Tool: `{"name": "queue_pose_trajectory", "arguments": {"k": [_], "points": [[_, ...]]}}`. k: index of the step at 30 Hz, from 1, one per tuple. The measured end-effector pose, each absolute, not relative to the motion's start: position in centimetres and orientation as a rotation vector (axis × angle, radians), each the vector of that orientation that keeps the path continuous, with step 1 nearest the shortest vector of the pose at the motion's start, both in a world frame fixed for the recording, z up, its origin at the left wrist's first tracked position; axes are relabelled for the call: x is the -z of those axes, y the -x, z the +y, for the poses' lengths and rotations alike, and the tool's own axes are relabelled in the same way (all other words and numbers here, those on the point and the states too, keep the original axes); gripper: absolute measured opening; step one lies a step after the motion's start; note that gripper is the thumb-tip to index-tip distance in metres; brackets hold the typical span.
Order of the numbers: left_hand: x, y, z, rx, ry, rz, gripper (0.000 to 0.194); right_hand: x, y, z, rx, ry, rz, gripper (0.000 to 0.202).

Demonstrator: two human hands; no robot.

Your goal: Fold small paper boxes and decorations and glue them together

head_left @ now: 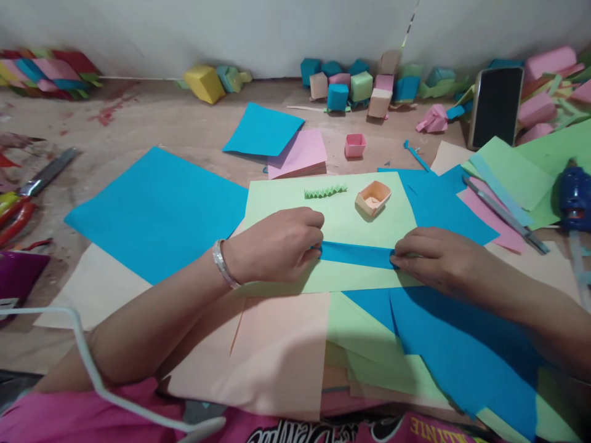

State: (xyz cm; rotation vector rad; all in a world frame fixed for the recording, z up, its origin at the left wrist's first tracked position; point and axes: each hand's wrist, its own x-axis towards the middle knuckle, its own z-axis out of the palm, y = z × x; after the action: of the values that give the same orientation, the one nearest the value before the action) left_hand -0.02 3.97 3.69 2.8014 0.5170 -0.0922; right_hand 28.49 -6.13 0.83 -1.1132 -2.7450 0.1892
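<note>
A narrow blue paper strip (357, 255) stretches between my two hands, above a light green paper sheet (281, 197). My left hand (290, 243) pinches its left end, fingers curled shut. At the other end, my right hand (427, 255) grips the strip between thumb and fingers. On the green sheet, just beyond the strip, lie a zigzag-folded green paper strip (325, 191) and a small open peach paper box (373, 198). A tiny pink paper box (355, 145) stands farther back on the table.
Blue sheets (161, 215) and peach sheets (281, 357) lie around. Scissors (28, 197) are at the left; a cutter knife (505, 215), phone (497, 106) and blue glue gun (575, 191) at the right. Several folded paper cubes (361, 86) line the wall. A white cable (87, 357) crosses my left forearm.
</note>
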Motion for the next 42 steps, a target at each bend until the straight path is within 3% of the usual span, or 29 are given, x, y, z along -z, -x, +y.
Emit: {"name": "queue_pose_trajectory", "arguments": {"k": [8, 13, 28, 42], "points": [[-2.2, -0.8, 3.2, -0.066, -2.802, 0.467, 0.018, -1.6, -27.9, -6.2, -0.196, 1.175, -2.787, 0.02], [-1.6, -0.7, 3.4, -0.079, -2.831, 0.278, 0.036, -1.7, -27.9, -6.0, -0.146, 1.153, -2.809, 0.022], [-1.4, -1.9, 1.5, -0.165, -2.885, 0.41, 0.024, -1.7, -27.0, -6.4, 0.028, 1.302, -2.786, 0.021], [-0.5, -1.9, 1.6, -0.336, -2.719, 0.504, 0.028, -2.1, -25.4, -6.9, 0.23, 1.211, -2.782, 0.03]]}}
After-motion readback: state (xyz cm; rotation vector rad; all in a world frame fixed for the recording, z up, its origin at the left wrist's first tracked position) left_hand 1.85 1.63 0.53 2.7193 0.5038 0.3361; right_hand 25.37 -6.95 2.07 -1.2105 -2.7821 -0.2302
